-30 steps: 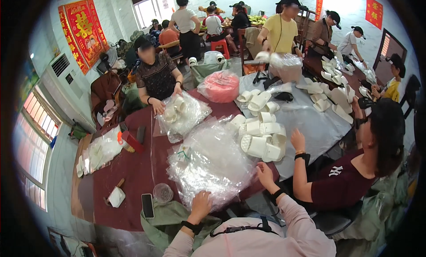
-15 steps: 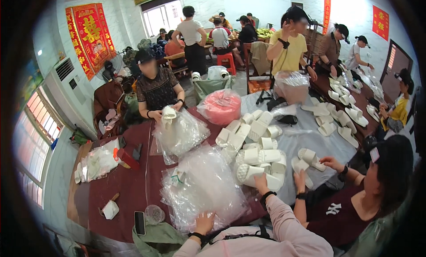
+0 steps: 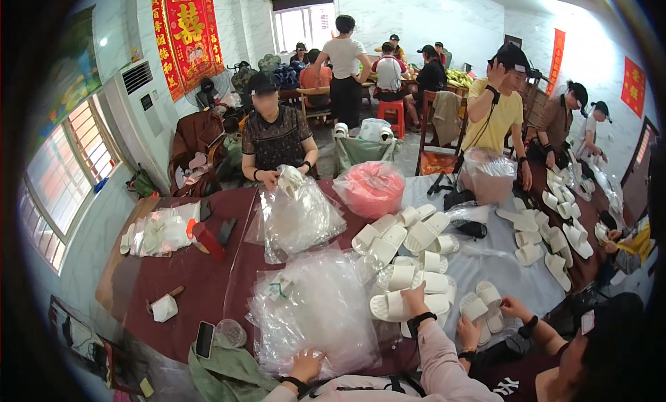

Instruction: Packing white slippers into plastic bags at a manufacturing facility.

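Note:
My left hand [image 3: 307,365] lies at the near edge of a stack of clear plastic bags [image 3: 312,308], fingers apart and holding nothing. My right hand [image 3: 416,300] is on a cream slipper [image 3: 390,307] at the near side of a slipper pile, its fingers closed over the slipper's edge. More cream slippers [image 3: 424,233] are heaped behind it, some lying on their sides. Part of the gripped slipper is hidden under my hand.
At right, a co-worker's hands [image 3: 469,332] hold slippers. Across the table, another person [image 3: 277,135] handles a bagged slipper. Around me are a pink roll [image 3: 371,187], a phone [image 3: 204,339], a clear cup [image 3: 231,332], green cloth [image 3: 232,374] and a red box [image 3: 207,241].
The view has swung left and up. My hands stay at the bags and the slipper. The person across has lowered a slipper into a bag; the right-hand co-worker's slippers have been brought together.

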Tool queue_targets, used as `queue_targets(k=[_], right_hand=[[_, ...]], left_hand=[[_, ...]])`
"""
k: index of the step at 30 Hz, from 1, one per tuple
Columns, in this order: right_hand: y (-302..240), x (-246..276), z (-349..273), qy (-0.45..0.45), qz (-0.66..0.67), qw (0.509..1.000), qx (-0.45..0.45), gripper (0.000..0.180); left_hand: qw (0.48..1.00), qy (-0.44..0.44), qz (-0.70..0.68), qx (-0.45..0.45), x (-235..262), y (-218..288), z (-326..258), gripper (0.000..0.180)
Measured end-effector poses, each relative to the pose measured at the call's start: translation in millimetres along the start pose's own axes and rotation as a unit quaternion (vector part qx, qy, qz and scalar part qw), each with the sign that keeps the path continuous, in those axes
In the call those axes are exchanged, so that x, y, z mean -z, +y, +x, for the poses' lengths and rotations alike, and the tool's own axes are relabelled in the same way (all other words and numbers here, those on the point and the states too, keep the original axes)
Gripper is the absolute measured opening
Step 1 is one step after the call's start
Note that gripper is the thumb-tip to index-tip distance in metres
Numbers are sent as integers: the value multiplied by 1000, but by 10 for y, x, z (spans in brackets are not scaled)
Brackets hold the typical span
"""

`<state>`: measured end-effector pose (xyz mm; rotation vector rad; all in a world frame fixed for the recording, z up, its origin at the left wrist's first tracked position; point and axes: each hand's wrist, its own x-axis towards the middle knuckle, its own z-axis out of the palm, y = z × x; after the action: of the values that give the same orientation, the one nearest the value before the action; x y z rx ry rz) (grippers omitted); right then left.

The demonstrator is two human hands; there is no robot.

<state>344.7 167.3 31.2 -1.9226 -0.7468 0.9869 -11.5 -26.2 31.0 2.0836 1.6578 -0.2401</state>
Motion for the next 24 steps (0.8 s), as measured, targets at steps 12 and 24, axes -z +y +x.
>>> queue_targets(k=[12, 24], right_hand=[[31, -157, 115, -155, -75, 983, 63, 60], [70, 95, -173, -84, 49, 993, 66, 33]], left_hand=[[998, -39, 24, 33, -49, -75, 18, 45], [998, -64, 28, -6, -75, -137, 123, 45]])
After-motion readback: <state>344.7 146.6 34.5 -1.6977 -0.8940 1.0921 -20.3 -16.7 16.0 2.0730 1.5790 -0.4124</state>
